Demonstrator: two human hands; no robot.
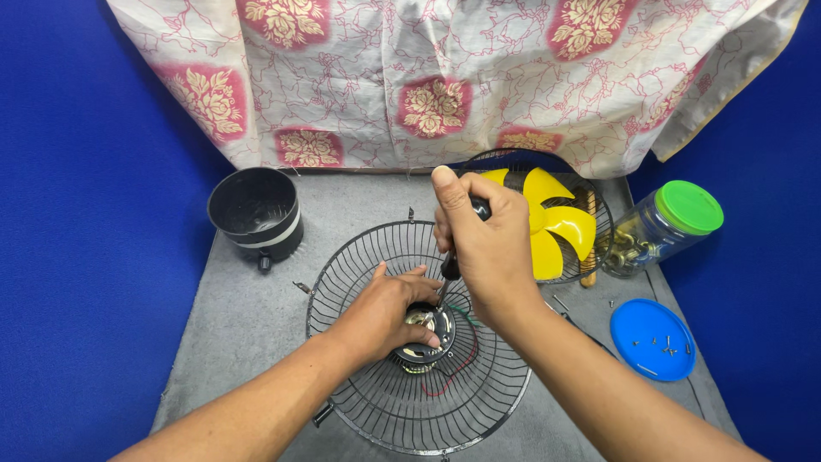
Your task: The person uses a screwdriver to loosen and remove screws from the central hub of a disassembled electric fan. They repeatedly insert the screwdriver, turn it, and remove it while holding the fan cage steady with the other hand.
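A round black wire fan guard (368,257) lies flat on the grey mat, with a small motor hub (425,332) at its middle and red, green and black wires (457,364) trailing from it. My left hand (385,312) rests on the hub, fingers spread over it. My right hand (483,248) grips a black-handled screwdriver (447,267) held upright, its tip down on the hub.
A yellow fan blade (556,227) lies in a second guard behind. A black cup-shaped housing (255,210) stands back left. A green-lidded jar (663,227) of hardware and a blue lid (652,338) with screws lie right. Patterned cloth (428,77) hangs behind, blue walls at both sides.
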